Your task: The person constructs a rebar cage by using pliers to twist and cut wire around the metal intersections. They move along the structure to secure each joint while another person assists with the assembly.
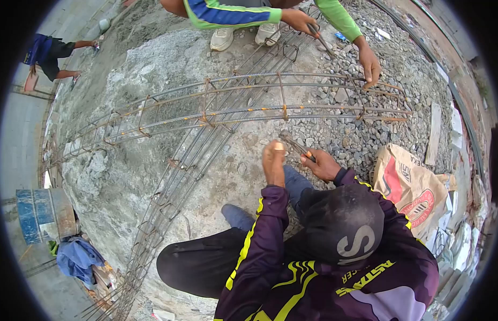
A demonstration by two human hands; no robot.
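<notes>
Rebar first: long rusty steel rebar cage [243, 109] lies on grey concrete & gravel ground [126, 176], long axis running left-right across the view, bowed by the fisheye lens. Its left end fades into blur near the dark rim. Second rusty rebar cage [168, 198] crosses under it on a diagonal, top centre to bottom left, lower end cut off. Printed tan paper sack [415, 190] lies at right, partly hidden. Co-worker in green/blue sleeves [227, 13] is cut off at top edge.

Wearer's black cap w/ white letter [345, 224] hides the chest and lap. Left hand [274, 159] is raised just short of the cage, fingers curled; can't tell what, if anything, is in it. Right hand [322, 165] is wrapped tight round dark metal pincers w/ orange-tipped handles [297, 147], which point up-left toward the cage's near bar; tip too small to read.
</notes>
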